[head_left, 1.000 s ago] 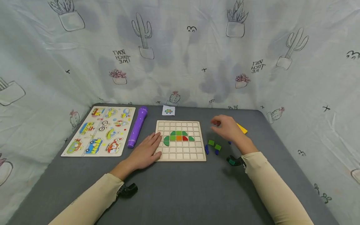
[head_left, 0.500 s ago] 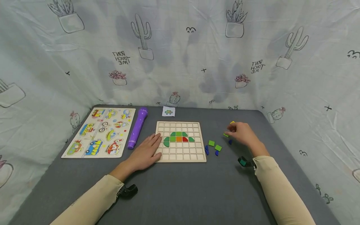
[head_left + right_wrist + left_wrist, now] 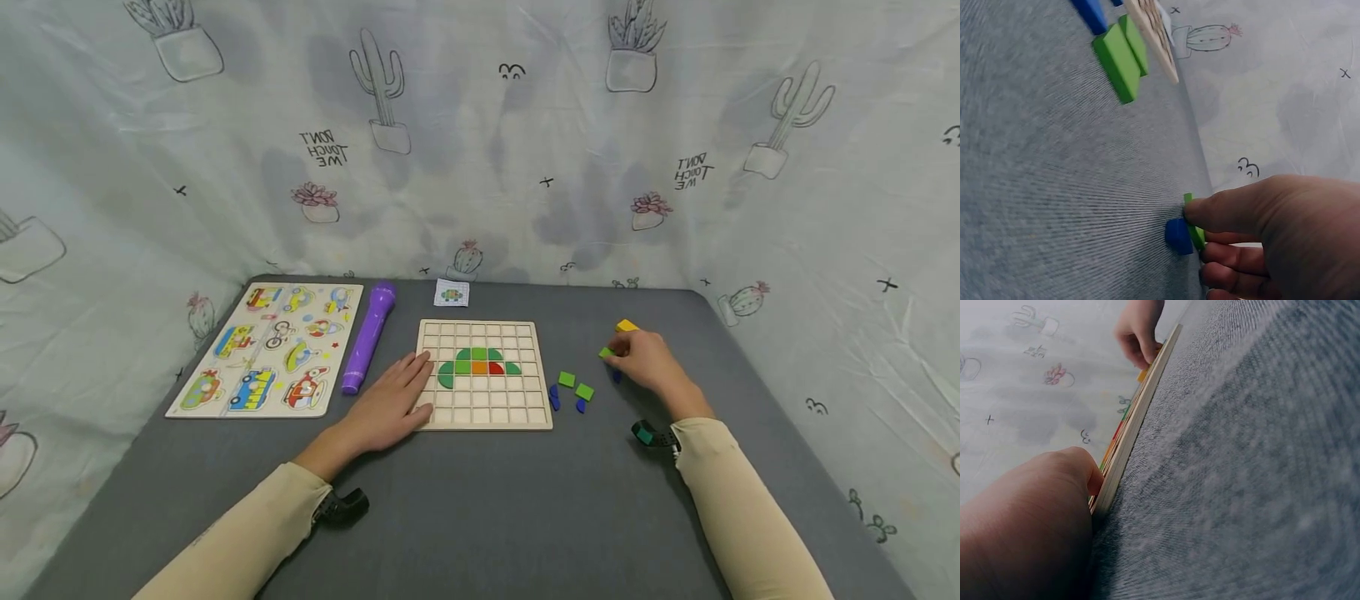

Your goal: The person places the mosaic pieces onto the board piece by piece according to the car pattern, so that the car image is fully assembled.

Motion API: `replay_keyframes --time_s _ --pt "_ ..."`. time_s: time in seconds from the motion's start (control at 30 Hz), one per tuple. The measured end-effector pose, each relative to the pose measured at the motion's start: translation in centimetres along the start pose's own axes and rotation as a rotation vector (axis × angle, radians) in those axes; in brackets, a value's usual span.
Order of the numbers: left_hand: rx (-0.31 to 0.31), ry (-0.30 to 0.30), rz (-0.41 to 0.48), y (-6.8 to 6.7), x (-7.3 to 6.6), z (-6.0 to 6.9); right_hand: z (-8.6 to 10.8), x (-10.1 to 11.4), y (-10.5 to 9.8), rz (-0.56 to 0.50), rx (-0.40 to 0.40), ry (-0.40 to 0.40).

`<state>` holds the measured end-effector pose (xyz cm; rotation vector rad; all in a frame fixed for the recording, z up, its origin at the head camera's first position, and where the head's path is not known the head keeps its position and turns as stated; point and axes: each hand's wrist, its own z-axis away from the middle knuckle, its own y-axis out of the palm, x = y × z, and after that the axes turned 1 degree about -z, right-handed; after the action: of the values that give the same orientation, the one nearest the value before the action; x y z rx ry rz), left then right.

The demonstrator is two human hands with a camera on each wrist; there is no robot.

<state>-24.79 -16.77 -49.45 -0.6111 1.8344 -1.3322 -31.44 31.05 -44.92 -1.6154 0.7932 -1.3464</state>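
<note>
A wooden grid board (image 3: 489, 416) lies on the grey table, with green, orange and red pieces set in its middle cells. My left hand (image 3: 386, 405) rests on the board's left edge, fingers extended; its thumb (image 3: 1088, 472) touches the edge in the left wrist view. To the right of the board, my right hand (image 3: 648, 362) pinches a light green block (image 3: 1196, 236) between thumb and fingers. Close beside that block sits a blue piece (image 3: 1178, 236). A yellow block (image 3: 626, 325) lies just behind the right hand, partly hidden by it.
Two green square blocks (image 3: 584, 392) and several blue pieces (image 3: 554, 398) lie between board and right hand. A purple microphone-shaped object (image 3: 369, 337) and a vehicle picture board (image 3: 262, 350) are at left. A small pattern card (image 3: 452, 292) lies behind the grid board.
My right hand has moved right and down from above the loose pieces to the light green block and now pinches it. The left hand has stayed on the board.
</note>
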Motion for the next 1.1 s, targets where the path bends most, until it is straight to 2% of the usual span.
replay_keyframes --time_s 0.3,0.53,0.8,1.1 --pt "0.007 0.012 -0.008 -0.2 -0.1 -0.4 0.6 -0.3 0.1 -0.022 -0.026 -0.001" --pt "0.016 -0.012 -0.004 0.0 0.0 -0.3 0.3 0.2 -0.2 -0.027 -0.054 -0.015" --pt "-0.002 0.003 -0.003 -0.2 -0.1 -0.2 0.4 2.3 -1.1 -0.052 -0.071 -0.038" --pt "0.002 0.002 0.000 -0.2 -0.2 0.0 0.6 5.2 -1.4 -0.031 -0.084 -0.073"
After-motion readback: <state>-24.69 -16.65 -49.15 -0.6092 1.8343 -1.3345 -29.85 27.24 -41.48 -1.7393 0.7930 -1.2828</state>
